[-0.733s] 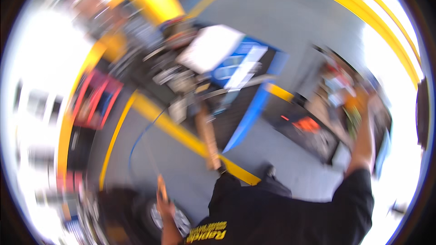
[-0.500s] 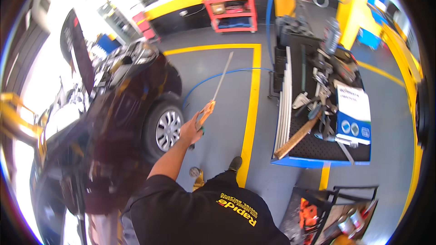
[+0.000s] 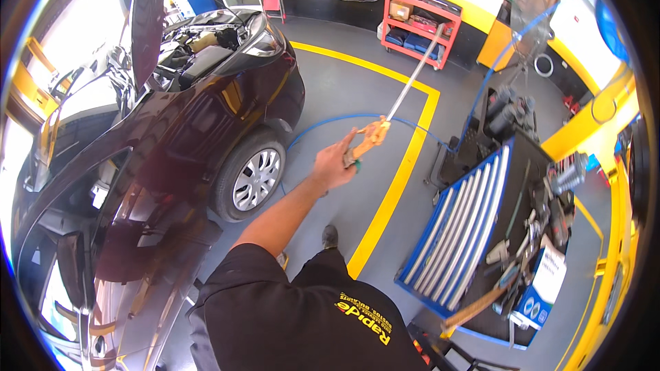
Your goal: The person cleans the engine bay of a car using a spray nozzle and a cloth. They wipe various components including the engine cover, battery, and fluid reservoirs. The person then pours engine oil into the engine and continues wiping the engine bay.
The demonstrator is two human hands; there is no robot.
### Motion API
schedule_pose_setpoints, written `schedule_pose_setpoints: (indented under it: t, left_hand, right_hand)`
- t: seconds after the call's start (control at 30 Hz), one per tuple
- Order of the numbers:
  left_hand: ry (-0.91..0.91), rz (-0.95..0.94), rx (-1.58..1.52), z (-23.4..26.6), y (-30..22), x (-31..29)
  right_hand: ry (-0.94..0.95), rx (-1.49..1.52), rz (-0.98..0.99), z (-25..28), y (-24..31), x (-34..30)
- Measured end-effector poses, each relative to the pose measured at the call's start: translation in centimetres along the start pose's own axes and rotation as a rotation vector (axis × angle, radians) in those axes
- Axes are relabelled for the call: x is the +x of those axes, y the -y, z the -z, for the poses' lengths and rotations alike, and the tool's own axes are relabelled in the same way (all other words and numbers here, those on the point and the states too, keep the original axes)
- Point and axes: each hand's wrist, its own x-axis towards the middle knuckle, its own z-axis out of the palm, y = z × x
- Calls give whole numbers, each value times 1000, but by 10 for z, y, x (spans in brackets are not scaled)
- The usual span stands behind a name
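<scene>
My left hand (image 3: 333, 165) is stretched out in front of me and shut on the orange handle of a blow gun (image 3: 368, 139). Its long thin metal tube (image 3: 414, 74) points away, up and to the right, over the grey floor. A blue hose (image 3: 344, 120) runs along the floor beneath the gun and curves toward the right. The hand hovers just right of the front wheel (image 3: 254, 178) of a black car (image 3: 192, 124) whose hood (image 3: 148, 14) is raised. My right hand is out of view.
A blue tool cart (image 3: 481, 233) loaded with wrenches and boxes stands at the right. A red shelf trolley (image 3: 419, 24) is by the far wall. A yellow line (image 3: 395, 185) marks the floor. My shoe (image 3: 330, 237) is below the hand.
The view has swung from the tool cart round to the car. My right arm, raised before, has left the picture. My left hand still holds the blow gun out in front.
</scene>
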Motion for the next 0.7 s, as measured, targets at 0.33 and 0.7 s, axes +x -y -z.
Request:
schedule_pose_setpoints:
  t: [0.33,0.7]
  left_hand:
    - [-200,-262,-406,-42,-22,275]
    - [-104,179,-401,-114,148,552]
  right_hand:
    - [601,296,900,-161,459,194]
    - [767,1095,465,-545,704,509]
